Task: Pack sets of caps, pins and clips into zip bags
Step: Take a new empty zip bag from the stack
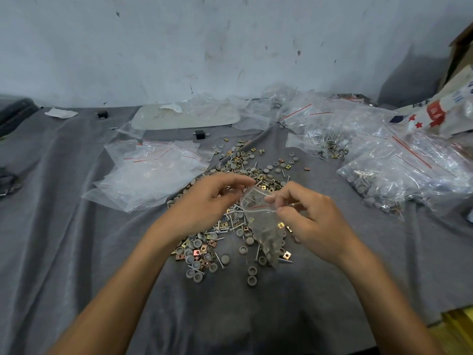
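Observation:
A small clear zip bag (263, 226) with a red line near its mouth hangs above the table, holding grey caps and brass clips. My right hand (309, 216) pinches the bag's mouth at its right side. My left hand (207, 201) is at the bag's upper left edge with curled fingers; whether its fingertips grip the bag is unclear. Under both hands lies a loose pile (230, 190) of grey caps, metal pins and square brass clips on the grey cloth (76, 239).
A stack of empty zip bags (151, 172) lies to the left. Filled bags (399, 172) are heaped at the right, by a printed sack (445, 111). A pale flat tray (186, 116) sits at the back near the wall. A yellow object (460, 326) sits bottom right.

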